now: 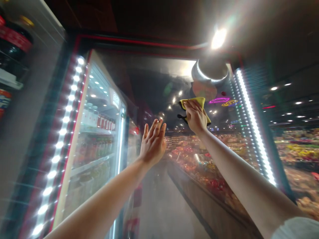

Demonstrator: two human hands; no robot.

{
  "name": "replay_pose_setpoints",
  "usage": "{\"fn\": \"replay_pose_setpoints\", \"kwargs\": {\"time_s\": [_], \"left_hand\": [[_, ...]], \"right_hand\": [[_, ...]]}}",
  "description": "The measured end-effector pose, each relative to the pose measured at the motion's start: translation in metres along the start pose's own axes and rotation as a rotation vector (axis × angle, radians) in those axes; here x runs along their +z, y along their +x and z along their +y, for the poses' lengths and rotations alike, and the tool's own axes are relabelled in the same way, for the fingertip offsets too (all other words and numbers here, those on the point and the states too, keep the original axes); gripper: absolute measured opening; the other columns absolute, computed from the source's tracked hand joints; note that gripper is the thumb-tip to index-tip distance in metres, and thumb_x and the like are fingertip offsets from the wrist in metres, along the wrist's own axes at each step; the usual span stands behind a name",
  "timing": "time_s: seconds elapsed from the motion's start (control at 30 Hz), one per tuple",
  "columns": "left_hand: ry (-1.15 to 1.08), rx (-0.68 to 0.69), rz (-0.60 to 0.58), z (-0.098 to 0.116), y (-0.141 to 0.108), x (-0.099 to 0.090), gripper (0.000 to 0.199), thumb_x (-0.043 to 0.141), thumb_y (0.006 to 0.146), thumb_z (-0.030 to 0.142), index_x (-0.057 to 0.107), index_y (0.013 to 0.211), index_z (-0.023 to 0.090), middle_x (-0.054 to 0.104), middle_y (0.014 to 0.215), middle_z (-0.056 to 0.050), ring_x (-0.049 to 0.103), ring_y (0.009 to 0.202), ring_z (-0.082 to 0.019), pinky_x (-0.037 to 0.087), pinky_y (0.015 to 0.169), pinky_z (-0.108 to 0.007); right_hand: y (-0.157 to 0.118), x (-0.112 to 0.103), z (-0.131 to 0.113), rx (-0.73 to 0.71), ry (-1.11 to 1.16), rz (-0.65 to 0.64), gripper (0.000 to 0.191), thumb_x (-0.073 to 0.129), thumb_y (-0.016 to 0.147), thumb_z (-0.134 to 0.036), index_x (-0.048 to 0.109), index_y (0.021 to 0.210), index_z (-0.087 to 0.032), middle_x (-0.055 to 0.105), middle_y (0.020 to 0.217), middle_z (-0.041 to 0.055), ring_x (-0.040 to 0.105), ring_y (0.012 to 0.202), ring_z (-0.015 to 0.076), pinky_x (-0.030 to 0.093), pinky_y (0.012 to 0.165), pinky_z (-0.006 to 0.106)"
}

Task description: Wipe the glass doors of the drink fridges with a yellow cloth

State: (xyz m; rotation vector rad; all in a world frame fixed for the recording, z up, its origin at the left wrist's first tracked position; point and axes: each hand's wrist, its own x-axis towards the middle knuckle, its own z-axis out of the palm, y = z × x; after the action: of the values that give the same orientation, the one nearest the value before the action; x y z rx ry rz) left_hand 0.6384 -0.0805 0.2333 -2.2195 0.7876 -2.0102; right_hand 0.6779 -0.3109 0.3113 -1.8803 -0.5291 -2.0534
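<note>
A large glass pane fills the middle of the head view and mirrors shelves and lights. On its upper right part, my right hand presses a yellow cloth with dark edges, its fingers laid over the cloth. Lower and to the left, my left hand is raised with fingers spread and holds nothing. Whether its fingertips touch the glass cannot be made out.
Bright LED strips run down the left and right sides of the pane. Bottles stand on shelves at the far left. Blurred produce displays lie at the right.
</note>
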Motion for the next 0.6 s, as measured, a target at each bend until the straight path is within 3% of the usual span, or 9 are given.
{"fn": "replay_pose_setpoints", "kwargs": {"time_s": [0.1,0.2,0.3,0.43,0.5,0.6], "left_hand": [[0.0,0.004,-0.008,0.001,-0.004,-0.001,0.072,0.053,0.092,0.014,0.034,0.161,0.021,0.037,0.168,-0.012,0.027,0.159,-0.03,0.023,0.13,-0.061],[-0.008,0.002,-0.017,0.004,0.002,0.003,0.071,0.052,0.093,0.014,0.035,0.161,0.02,0.038,0.167,-0.014,0.027,0.159,-0.031,0.022,0.13,-0.063],[-0.025,0.002,-0.013,0.013,0.021,0.012,0.068,0.052,0.093,0.014,0.037,0.159,0.019,0.037,0.168,-0.015,0.026,0.159,-0.032,0.021,0.129,-0.065],[-0.037,0.019,-0.015,0.03,0.042,0.026,0.067,0.051,0.094,0.015,0.037,0.159,0.019,0.036,0.169,-0.014,0.026,0.159,-0.031,0.02,0.13,-0.063],[-0.038,0.026,-0.04,0.036,0.043,0.03,0.067,0.051,0.094,0.016,0.036,0.159,0.018,0.036,0.169,-0.014,0.025,0.16,-0.031,0.02,0.13,-0.063],[-0.039,0.035,-0.078,0.039,0.038,0.033,0.068,0.051,0.094,0.017,0.034,0.16,0.018,0.034,0.169,-0.015,0.023,0.16,-0.032,0.021,0.129,-0.063]], "right_hand": [[-0.029,-0.002,0.009,0.091,-0.053,0.013,0.054,0.045,0.099,-0.017,0.056,0.148,-0.034,0.055,0.157,0.003,0.042,0.15,0.0319,0.044,0.114,0.061],[-0.037,0.001,0.0,-0.012,-0.029,-0.097,0.058,0.044,0.098,-0.013,0.055,0.149,-0.037,0.05,0.16,-0.0001,0.038,0.153,0.0291,0.042,0.116,0.058],[-0.004,0.004,-0.003,-0.097,0.01,-0.162,0.058,0.043,0.099,-0.011,0.055,0.148,-0.041,0.05,0.161,-0.0041,0.036,0.154,0.0252,0.038,0.12,0.054],[0.035,-0.004,0.025,-0.052,-0.003,-0.144,0.054,0.043,0.101,-0.014,0.056,0.148,-0.037,0.049,0.161,-0.002,0.035,0.155,0.0261,0.038,0.12,0.052],[0.023,-0.011,0.044,0.017,-0.029,-0.108,0.054,0.045,0.1,-0.015,0.055,0.149,-0.037,0.05,0.161,-0.0008,0.036,0.154,0.0273,0.04,0.119,0.052],[-0.021,-0.021,0.06,0.121,-0.06,-0.033,0.058,0.046,0.098,-0.014,0.054,0.15,-0.037,0.052,0.159,0.0005,0.04,0.151,0.0298,0.041,0.118,0.055]]}}
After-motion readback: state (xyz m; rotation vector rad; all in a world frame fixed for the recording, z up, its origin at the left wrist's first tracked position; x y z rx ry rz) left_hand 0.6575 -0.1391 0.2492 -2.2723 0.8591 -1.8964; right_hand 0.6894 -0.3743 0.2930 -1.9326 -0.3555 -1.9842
